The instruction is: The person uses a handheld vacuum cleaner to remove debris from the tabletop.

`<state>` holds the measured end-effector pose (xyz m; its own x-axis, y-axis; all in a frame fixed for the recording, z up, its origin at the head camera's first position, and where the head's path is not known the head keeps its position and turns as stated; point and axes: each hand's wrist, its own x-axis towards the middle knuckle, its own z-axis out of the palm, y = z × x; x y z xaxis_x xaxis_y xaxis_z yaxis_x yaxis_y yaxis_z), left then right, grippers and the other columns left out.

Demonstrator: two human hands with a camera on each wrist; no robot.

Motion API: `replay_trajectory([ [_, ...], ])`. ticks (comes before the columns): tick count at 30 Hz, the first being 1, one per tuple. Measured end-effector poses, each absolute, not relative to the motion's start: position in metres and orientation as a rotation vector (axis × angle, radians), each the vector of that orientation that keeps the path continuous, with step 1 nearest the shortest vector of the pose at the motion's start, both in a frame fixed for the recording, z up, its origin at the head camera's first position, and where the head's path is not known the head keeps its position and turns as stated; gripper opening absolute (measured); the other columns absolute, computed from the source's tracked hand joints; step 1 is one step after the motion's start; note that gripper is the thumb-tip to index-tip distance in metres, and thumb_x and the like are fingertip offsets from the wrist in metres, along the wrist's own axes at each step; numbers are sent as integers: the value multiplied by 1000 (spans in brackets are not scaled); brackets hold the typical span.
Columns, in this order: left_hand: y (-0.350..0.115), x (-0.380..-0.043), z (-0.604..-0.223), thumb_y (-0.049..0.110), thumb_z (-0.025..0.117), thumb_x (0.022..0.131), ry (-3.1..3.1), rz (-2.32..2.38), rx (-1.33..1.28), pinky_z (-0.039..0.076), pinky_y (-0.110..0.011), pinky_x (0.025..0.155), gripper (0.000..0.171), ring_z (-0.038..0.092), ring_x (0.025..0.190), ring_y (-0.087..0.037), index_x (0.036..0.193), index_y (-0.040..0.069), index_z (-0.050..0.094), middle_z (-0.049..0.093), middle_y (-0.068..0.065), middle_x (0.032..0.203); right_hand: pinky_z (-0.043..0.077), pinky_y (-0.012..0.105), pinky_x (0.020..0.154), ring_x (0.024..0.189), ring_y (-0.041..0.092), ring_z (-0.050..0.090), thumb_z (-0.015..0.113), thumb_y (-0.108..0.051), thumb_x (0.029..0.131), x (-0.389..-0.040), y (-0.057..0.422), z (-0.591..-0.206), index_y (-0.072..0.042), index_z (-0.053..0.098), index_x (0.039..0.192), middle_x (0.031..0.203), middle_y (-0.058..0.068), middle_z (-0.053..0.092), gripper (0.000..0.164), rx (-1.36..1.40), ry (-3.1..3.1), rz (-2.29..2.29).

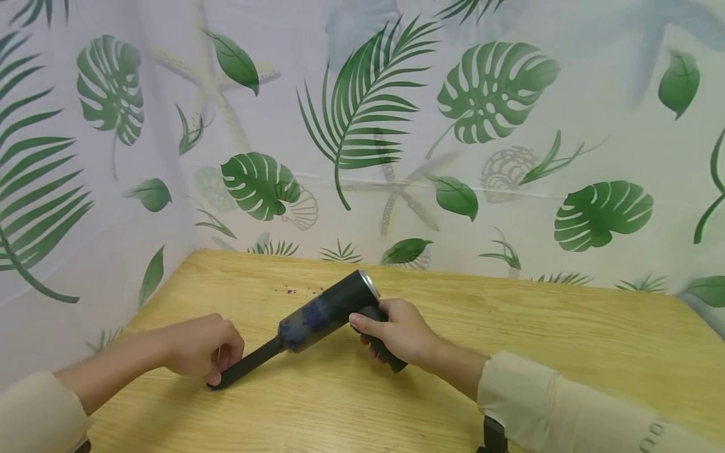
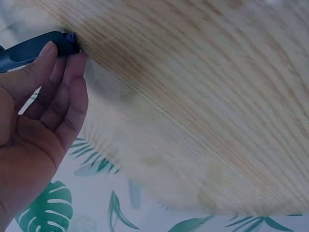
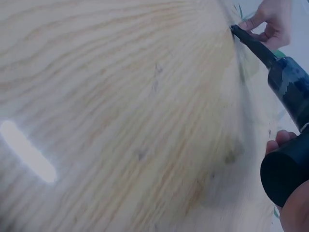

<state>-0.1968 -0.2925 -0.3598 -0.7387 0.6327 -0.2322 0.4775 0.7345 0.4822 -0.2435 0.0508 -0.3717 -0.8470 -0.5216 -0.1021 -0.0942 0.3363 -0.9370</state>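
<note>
A black handheld vacuum cleaner (image 1: 340,299) is held at a slant above the wooden table. My right hand (image 1: 409,333) grips its handle (image 1: 391,360), thumb laid along the upper part. Dark purple-blue bits show inside the see-through dust cup (image 1: 306,324). From the cup a narrow black nozzle (image 1: 252,365) runs down to the left. At its tip, my left hand (image 1: 204,346) pinches the nozzle between thumb and fingers. A small purple scrap (image 2: 71,36) sits in the nozzle's mouth in the left wrist view.
Small purple crumbs (image 1: 291,291) lie on the wooden table (image 1: 510,333) toward the back left, behind the vacuum. A white cloth with green leaf prints (image 1: 374,113) hangs behind the table and along its left side.
</note>
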Motion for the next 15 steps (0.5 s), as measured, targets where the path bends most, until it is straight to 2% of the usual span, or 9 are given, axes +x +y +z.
replay_trajectory([
  [6, -296, -203, -356, -5, 74, 79, 2573, 591, 917, 50, -22, 61, 23, 54, 65, 1, 83, 16, 66, 61, 13, 74, 55, 34, 52, 55, 20, 62, 65, -29, 98, -241, 57, -373, 6, 59, 95, 76, 19, 64, 36, -577, 2270, -1613],
  [11, -296, -209, -348, 7, 65, 94, 2557, 638, 901, 52, -23, 66, 11, 59, 69, 0, 90, 14, 72, 66, 10, 77, 55, 31, 53, 56, 23, 62, 65, -24, 98, -242, 64, -376, 7, 59, 94, 76, 22, 63, 32, -712, 2319, -1611],
  [15, -294, -211, -346, 16, 58, 100, 2546, 673, 839, 50, -24, 65, 16, 57, 66, -3, 93, 13, 73, 66, 7, 74, 53, 30, 51, 55, 19, 61, 66, -24, 97, -243, 64, -376, 5, 60, 93, 75, 19, 63, 30, -804, 2377, -1567],
])
